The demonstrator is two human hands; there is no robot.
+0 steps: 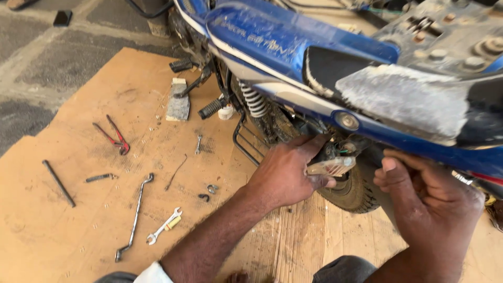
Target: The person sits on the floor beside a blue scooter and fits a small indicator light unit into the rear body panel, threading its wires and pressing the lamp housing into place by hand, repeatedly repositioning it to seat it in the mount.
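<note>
Left hand gripping clear ribbed lamp lens; right hand loosely curled, empty

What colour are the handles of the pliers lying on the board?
Red, on the pliers; head view.

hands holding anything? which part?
Left hand grips a small pale lamp unit under the blue motorcycle's tail panel, fingers wrapped around its left end. Right hand is just beside it; no grip can be told.
</note>
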